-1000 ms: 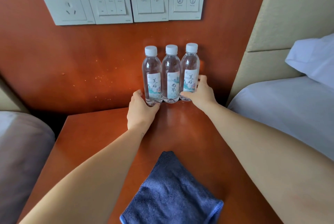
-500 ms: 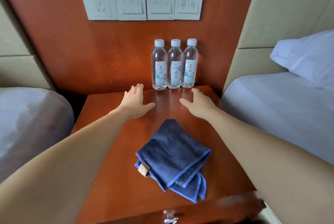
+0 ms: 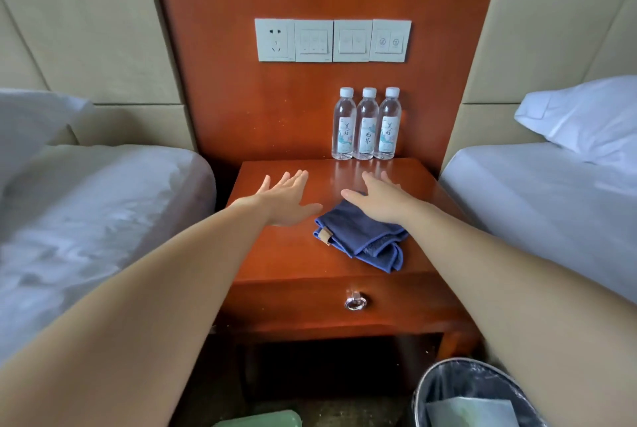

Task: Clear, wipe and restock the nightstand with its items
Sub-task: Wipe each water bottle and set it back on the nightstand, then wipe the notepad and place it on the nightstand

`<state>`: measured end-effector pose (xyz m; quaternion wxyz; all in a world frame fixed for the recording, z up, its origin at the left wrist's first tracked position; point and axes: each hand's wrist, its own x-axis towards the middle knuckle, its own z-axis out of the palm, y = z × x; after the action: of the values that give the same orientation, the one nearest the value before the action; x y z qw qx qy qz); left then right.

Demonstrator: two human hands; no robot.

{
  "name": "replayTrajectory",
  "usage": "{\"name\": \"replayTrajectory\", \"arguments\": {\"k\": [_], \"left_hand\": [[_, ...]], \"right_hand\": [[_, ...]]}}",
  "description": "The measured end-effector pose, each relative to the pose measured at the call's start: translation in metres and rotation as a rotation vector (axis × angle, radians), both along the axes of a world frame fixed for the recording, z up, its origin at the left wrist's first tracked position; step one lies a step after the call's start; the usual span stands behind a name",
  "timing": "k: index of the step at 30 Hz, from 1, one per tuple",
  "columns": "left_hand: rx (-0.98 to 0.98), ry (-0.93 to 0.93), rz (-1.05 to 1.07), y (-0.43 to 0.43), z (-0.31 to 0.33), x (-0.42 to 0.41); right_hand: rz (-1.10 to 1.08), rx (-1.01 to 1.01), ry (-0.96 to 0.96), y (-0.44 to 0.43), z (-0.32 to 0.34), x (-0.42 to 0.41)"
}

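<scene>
Left hand [image 3: 286,199] and right hand [image 3: 379,201] were spread, holding nothing, over the nightstand [image 3: 293,254]. Three water bottles [image 3: 366,125] lined its back-right edge.

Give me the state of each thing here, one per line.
Bottles, three, upright, capped, side by side at the back of the nightstand.
Cloth, bunched, lying on the nightstand top.
Drawer, shut.
Left hand, open, holding nothing.
Right hand, open, over the cloth's far edge.
Bin, lined with a bag.
</scene>
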<state>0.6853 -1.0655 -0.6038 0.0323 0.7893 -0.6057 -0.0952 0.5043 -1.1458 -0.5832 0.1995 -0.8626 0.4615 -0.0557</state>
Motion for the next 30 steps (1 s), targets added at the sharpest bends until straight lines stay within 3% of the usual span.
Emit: {"name": "replayTrajectory", "arguments": {"k": [17, 25, 30], "left_hand": [[-0.046, 0.049, 0.089, 0.195, -0.018, -0.113], [0.024, 0.164, 0.140, 0.274, -0.117, -0.143], [0.112, 0.204, 0.132, 0.287, -0.194, -0.145]], "right_hand": [[0.112, -0.092, -0.101, 0.165, -0.035, -0.073], [0.200, -0.066, -0.137, 0.249, -0.122, -0.104], [0.223, 0.016, -0.029, 0.274, -0.194, -0.106]]}}
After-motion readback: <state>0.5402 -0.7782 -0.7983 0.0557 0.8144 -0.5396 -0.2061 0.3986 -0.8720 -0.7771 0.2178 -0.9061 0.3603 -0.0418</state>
